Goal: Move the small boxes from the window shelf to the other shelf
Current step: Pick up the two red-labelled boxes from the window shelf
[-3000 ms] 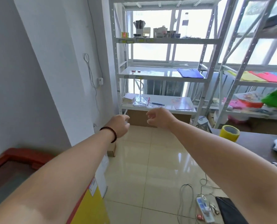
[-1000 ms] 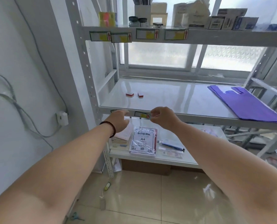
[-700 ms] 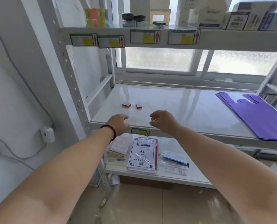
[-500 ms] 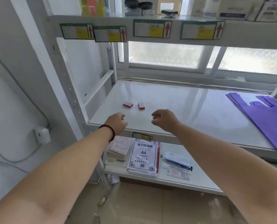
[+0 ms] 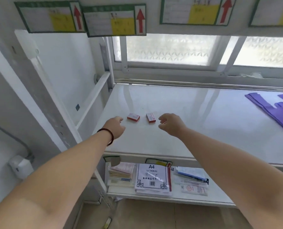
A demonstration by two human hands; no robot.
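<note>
Red-edged small boxes, left box (image 5: pixel 133 117) and right box (image 5: pixel 150 117), lie ungrasped on the shelf (image 5: pixel 195 116); left hand (image 5: pixel 115 127) and right hand (image 5: pixel 171 123), fingers loosely curled and empty, must next pinch one each.

Daylight comes through a frosted patterned window (image 5: pixel 170 47) behind a white metal shelving rack (image 5: pixel 43 90). Green-bordered yellow labels with red arrows (image 5: pixel 114 20) hang on its upper beam. A plain white wall (image 5: pixel 68 63) stands left; beige floor tiles (image 5: pixel 154 215) lie below.

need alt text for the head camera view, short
Two bare hands, left and right, reach toward two small red-and-white boxes on a white window shelf, touching neither. Purple bags lie at the right.
</note>
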